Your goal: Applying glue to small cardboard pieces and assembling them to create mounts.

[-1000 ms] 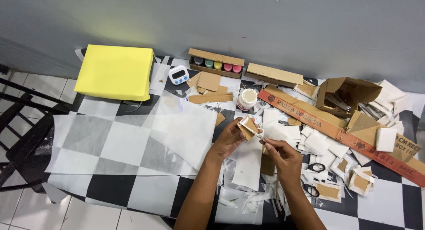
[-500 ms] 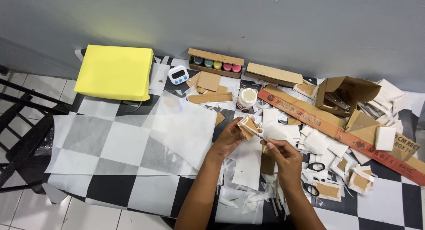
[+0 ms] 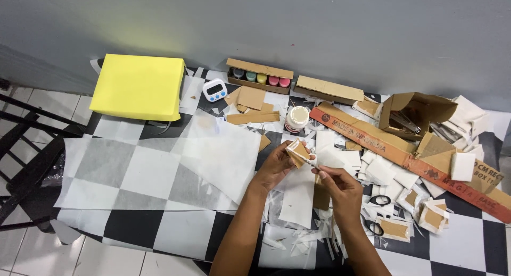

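Observation:
My left hand (image 3: 278, 164) holds a small cardboard piece wrapped in white paper (image 3: 297, 151) above the black-and-white checkered floor. My right hand (image 3: 340, 186) is just to its right and a bit lower. Its fingertips pinch the white paper edge at the piece's lower right corner. Under both hands lies a white paper sheet (image 3: 298, 199) among paper scraps. A glue jar with a white lid (image 3: 297, 118) stands a little beyond my left hand.
A yellow box (image 3: 138, 86) sits at the far left by the grey wall. A small timer (image 3: 215, 90), a paint-pot tray (image 3: 260, 76), cardboard strips, a long red-brown box (image 3: 404, 151), scissors (image 3: 379, 200) and several paper-covered squares (image 3: 434, 216) lie around. A large translucent sheet (image 3: 159, 169) covers the floor's left side.
My left hand has tilted the wrapped piece slightly and my right hand's fingers have closed in on its edge. Everything else stays put.

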